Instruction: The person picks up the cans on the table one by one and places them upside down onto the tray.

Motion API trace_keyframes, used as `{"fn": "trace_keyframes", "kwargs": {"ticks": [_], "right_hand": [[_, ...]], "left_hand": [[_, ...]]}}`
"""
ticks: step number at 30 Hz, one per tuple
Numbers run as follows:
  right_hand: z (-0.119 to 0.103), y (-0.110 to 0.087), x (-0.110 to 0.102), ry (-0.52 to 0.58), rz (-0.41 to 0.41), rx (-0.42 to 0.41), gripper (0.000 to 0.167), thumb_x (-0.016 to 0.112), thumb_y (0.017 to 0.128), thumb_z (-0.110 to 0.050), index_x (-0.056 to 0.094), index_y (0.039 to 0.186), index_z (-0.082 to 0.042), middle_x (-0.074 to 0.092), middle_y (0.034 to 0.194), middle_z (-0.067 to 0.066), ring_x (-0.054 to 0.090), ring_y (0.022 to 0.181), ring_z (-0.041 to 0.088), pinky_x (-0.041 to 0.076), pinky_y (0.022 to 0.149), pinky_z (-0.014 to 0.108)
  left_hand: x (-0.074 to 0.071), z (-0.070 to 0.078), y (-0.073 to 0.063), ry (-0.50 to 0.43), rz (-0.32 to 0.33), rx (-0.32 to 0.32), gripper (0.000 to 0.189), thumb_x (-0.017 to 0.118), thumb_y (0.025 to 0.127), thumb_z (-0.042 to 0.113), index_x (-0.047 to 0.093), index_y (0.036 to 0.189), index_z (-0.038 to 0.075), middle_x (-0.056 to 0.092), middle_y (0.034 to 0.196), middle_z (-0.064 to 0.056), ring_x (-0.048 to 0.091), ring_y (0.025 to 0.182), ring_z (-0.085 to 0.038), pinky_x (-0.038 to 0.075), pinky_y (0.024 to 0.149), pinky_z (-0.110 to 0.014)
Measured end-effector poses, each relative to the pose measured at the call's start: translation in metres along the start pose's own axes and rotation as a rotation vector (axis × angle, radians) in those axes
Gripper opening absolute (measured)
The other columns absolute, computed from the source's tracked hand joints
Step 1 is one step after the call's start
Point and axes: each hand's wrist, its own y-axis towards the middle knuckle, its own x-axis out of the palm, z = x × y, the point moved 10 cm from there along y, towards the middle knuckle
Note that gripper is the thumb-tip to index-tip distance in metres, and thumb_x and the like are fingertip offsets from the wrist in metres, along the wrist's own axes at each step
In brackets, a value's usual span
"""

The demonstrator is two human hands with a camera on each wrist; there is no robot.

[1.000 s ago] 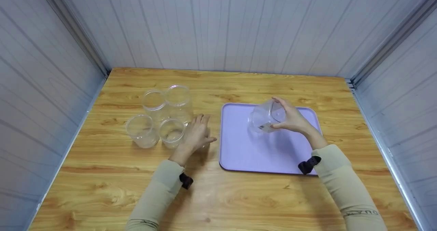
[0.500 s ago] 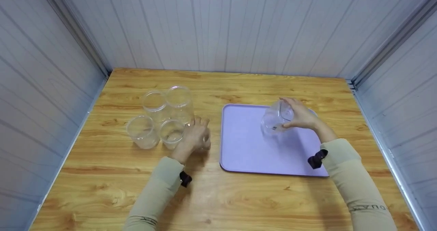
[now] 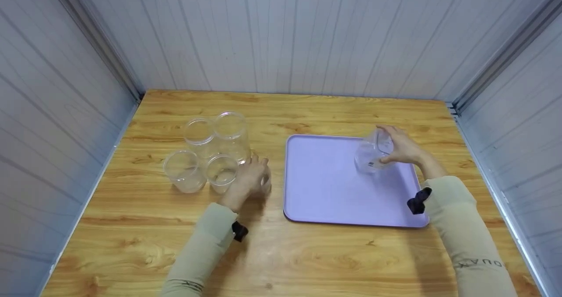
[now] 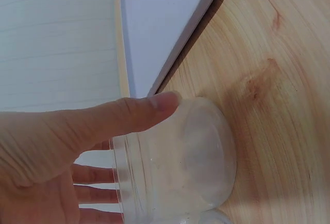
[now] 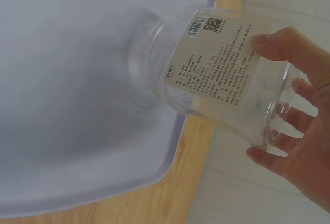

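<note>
In the right wrist view, my right hand (image 5: 304,105) grips a clear plastic jar (image 5: 232,115) near its base, thumb over a printed label (image 5: 206,64). The jar is tipped upside down, with its round mouth close over the lilac tray (image 3: 325,191). In the head view this hand and jar are over the tray's back right part. My left hand (image 3: 248,178) holds another clear jar (image 4: 196,157) from above, thumb on the near side and fingers on the far side. That jar stands upright on the wooden table, left of the tray.
Several more clear jars stand upright to the left of my left hand, among them a tall one (image 3: 230,134) at the back and a short one (image 3: 182,169) at the left. Pale panel walls (image 3: 272,38) enclose the wooden table (image 3: 307,262) at the back and sides.
My right hand has carried its jar rightward over the tray. My left hand's thumb has drawn in against its jar, while that hand stays in nearly the same place.
</note>
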Motion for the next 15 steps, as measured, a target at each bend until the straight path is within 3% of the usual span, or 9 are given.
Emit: {"fn": "trace_keyframes", "kwargs": {"ticks": [5, 9, 12, 15], "right_hand": [[0.011, -0.004, -0.003, 0.008, -0.008, 0.020, 0.093, 0.075, 0.064, -0.005, 0.019, 0.137, 0.001, 0.021, 0.135, 0.030, 0.017, 0.122, 0.048, 0.019, 0.094, 0.063], [0.022, -0.009, -0.005, 0.031, -0.013, 0.042, 0.092, 0.074, 0.064, -0.004, 0.018, 0.137, 0.000, 0.019, 0.136, 0.029, 0.016, 0.122, 0.047, 0.018, 0.093, 0.064], [0.027, -0.011, -0.007, 0.037, -0.007, 0.041, 0.090, 0.073, 0.064, -0.003, 0.019, 0.137, 0.001, 0.020, 0.135, 0.029, 0.015, 0.122, 0.048, 0.018, 0.093, 0.064], [0.031, -0.013, -0.009, 0.027, 0.000, 0.037, 0.090, 0.073, 0.063, -0.001, 0.021, 0.136, 0.000, 0.022, 0.134, 0.029, 0.016, 0.121, 0.048, 0.018, 0.092, 0.065]], "left_hand": [[-0.001, 0.001, -0.001, -0.003, 0.008, 0.002, 0.041, 0.067, 0.068, 0.022, 0.050, 0.098, -0.001, 0.048, 0.100, -0.024, 0.048, 0.093, -0.037, 0.047, 0.067, -0.046], [-0.001, 0.005, 0.000, 0.011, 0.001, 0.040, 0.019, 0.065, 0.070, 0.022, 0.057, 0.075, 0.006, 0.050, 0.102, -0.021, 0.047, 0.095, -0.038, 0.046, 0.069, -0.047], [-0.001, 0.009, 0.000, 0.027, 0.009, 0.071, 0.016, 0.064, 0.070, 0.022, 0.057, 0.058, 0.014, 0.051, 0.100, -0.016, 0.047, 0.095, -0.039, 0.045, 0.068, -0.047], [-0.003, 0.010, 0.001, 0.024, 0.019, 0.076, 0.015, 0.064, 0.070, 0.021, 0.058, 0.058, 0.014, 0.052, 0.097, -0.015, 0.047, 0.094, -0.039, 0.045, 0.068, -0.047]]}}
